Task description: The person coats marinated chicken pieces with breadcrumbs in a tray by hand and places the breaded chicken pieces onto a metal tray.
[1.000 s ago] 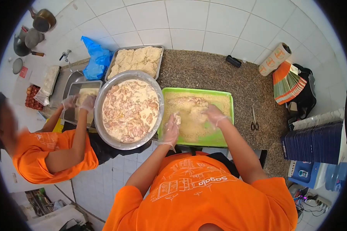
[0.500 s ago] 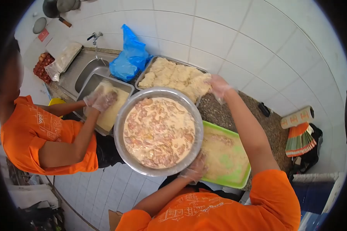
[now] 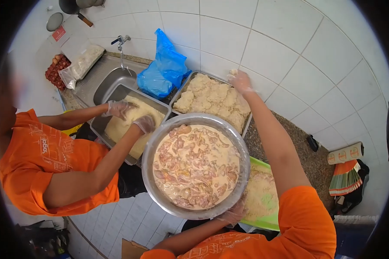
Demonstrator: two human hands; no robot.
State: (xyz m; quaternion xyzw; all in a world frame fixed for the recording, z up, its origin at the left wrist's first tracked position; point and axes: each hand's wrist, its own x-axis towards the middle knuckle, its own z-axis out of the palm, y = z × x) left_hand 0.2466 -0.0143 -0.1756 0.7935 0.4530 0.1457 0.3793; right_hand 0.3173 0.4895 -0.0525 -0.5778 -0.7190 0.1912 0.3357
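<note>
I see the big bowl (image 3: 148,168) nearest me; beyond it the metal tray (image 3: 247,125), slanting lengthwise down-right, holds coated pieces (image 3: 209,98). The bowl partly hides the green tray (image 3: 259,224). My right hand (image 3: 241,82), the nearer, sits just beyond the metal tray, fingers bent, pale coating at the tips; any grip, I can't tell. My left hand (image 3: 234,214), by the bowl's rim, is too blurred to read.

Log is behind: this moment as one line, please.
right hand: by tray of breaded pieces | left hand: beside metal bowl, contact unclear | co-worker's hands: at crumb pan
</note>
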